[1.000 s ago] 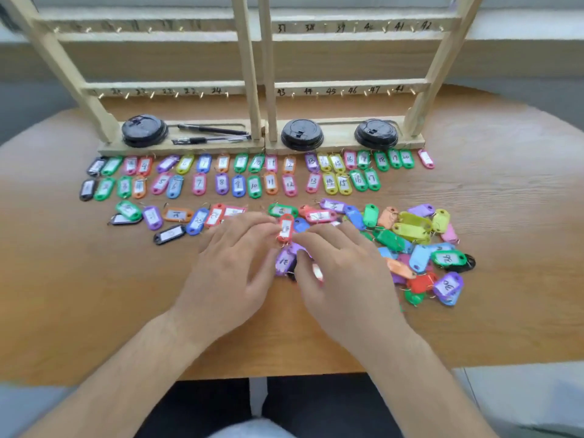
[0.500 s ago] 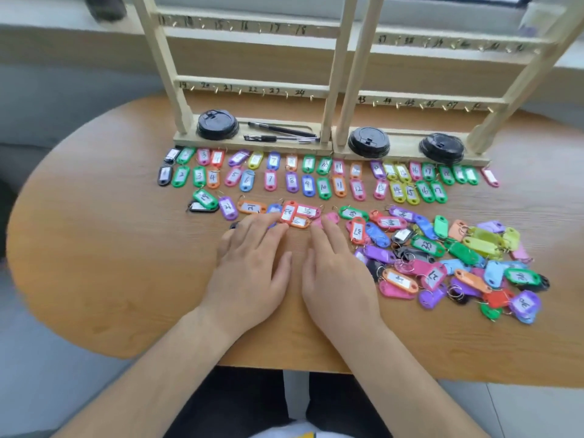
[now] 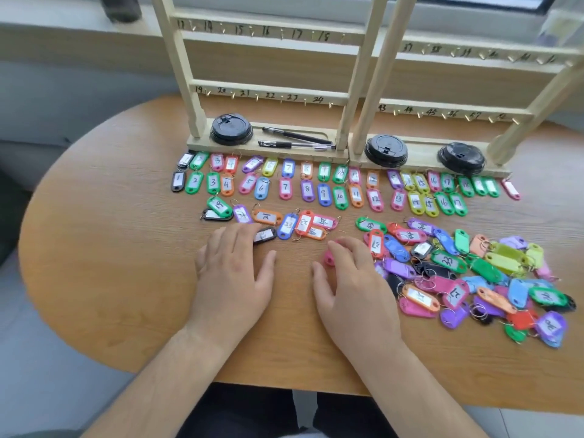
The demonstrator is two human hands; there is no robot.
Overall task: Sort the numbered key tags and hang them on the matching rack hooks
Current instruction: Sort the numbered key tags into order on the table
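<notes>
- We see the left hand (image 3: 232, 279) lying palm down on the wooden table (image 3: 104, 257), fingers spread and slack, gripping nothing
- Its fingertips (image 3: 243, 230) reach a black tag (image 3: 264, 235) and seem to touch its near edge
- The right hand (image 3: 354, 286) also lies flat beside it, relaxed and grasping nothing; a pink tag (image 3: 329, 257) peeks out from under its fingers
- Just past both hands we find a short loose row of tags (image 3: 268, 218), with numbers that look to run from the high teens into the twenties, some overlapping
- To the right of the right hand sits an unsorted heap of tags (image 3: 474, 273) in many colours, piled over one another, rings tangled; some lie face down
- Farther out, two neat rows of tags (image 3: 316, 184) run along the foot of the rack, laid in number order from 1 at the left to about 17
- The wooden rack (image 3: 357, 90) stands upright at the far edge of the table, its rails marked with handwritten numbers above small hooks (image 3: 257, 97); we see no tag hanging on any hook
- On the rack's base rest three black cup lids (image 3: 231, 129) and two pens (image 3: 297, 140)
</notes>
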